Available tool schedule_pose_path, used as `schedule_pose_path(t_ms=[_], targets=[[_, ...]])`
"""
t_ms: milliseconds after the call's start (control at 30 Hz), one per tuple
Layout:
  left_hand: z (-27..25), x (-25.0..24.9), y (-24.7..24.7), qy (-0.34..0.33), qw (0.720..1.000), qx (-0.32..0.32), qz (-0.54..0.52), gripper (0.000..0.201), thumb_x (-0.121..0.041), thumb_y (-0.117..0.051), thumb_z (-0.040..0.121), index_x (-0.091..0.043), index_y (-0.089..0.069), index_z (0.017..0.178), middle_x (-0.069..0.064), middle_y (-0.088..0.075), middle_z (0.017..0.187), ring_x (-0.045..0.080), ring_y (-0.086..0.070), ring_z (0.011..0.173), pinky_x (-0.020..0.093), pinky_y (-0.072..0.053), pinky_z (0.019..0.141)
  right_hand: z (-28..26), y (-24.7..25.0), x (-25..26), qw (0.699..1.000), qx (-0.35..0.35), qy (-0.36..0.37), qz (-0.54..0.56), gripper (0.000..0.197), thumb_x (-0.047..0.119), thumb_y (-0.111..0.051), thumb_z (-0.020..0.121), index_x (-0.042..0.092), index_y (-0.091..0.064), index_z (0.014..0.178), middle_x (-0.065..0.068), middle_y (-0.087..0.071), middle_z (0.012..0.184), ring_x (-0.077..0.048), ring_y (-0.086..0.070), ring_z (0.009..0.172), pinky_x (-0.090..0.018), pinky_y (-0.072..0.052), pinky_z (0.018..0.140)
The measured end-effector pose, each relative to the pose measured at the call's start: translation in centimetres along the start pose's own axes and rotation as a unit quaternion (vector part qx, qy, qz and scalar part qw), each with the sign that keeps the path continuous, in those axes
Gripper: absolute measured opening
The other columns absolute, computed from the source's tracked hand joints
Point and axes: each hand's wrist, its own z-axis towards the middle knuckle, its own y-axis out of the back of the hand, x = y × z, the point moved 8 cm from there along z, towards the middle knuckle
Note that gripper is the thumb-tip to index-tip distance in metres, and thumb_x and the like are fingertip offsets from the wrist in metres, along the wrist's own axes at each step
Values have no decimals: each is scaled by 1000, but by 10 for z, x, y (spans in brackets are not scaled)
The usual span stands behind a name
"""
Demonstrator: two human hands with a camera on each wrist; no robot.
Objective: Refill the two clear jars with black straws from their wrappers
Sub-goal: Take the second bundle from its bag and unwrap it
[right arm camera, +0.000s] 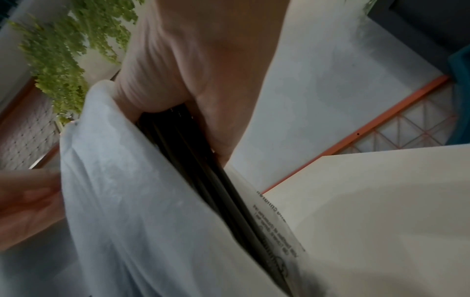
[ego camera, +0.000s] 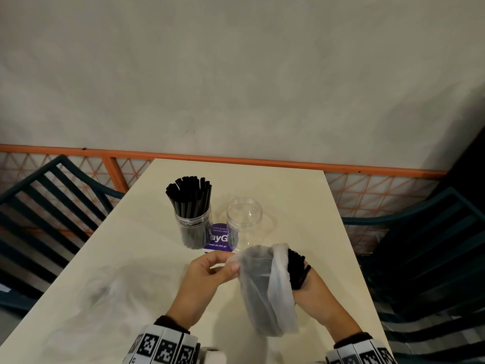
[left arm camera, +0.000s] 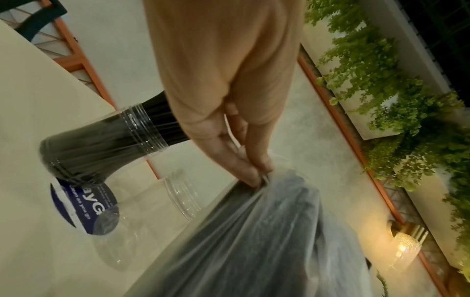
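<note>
Two clear jars stand mid-table: the left jar (ego camera: 193,227) (left arm camera: 101,148) is packed with black straws, the right jar (ego camera: 244,219) (left arm camera: 162,211) holds nothing. In front of them I hold a translucent white wrapper (ego camera: 267,292) (left arm camera: 267,231) (right arm camera: 132,201) with a bundle of black straws (ego camera: 296,269) (right arm camera: 193,158) poking out of its top. My left hand (ego camera: 223,269) (left arm camera: 257,172) pinches the wrapper's open edge. My right hand (ego camera: 312,287) (right arm camera: 193,88) grips the straw bundle, its fingers curled round it behind the plastic.
A round purple sticker (ego camera: 219,239) lies between the jars on the cream table (ego camera: 131,258). A crumpled clear wrapper (ego camera: 105,292) lies at the near left. Dark green slatted chairs (ego camera: 39,206) flank the table; an orange railing (ego camera: 236,160) runs behind it.
</note>
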Motion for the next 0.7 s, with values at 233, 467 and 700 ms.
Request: schedule_pose_path(t_ms=[233,467,700], targets=[[2,3,-11,-14,999,-20,20,20,4,-60,82,-8,-58,66,6,-69,67,18,-64,68,26,-55,69,1,-12,-4,1000,-19,-4,-15,37,4,-76,68,24,-56,92,13,-68,78,6,-63,73,-13,-50,68],[5,9,-7,14,998,-24,-49,19,7,-46,89,-11,-49,82,13,-66,83,23,-61,76,26,-54,64,-5,6,-5,997,-81,3,16,27,1,-81,62,16,-67,79,12,-75,72,-2,-68,71,-14,-51,60],[-2,13,-26,10,992,122,-18,36,-1,-56,86,-24,-64,113,-5,-69,112,11,-64,103,25,-51,86,-7,4,-5,999,-36,-7,25,60,26,-81,48,16,-62,104,11,-74,95,-3,-68,90,-13,-52,70]])
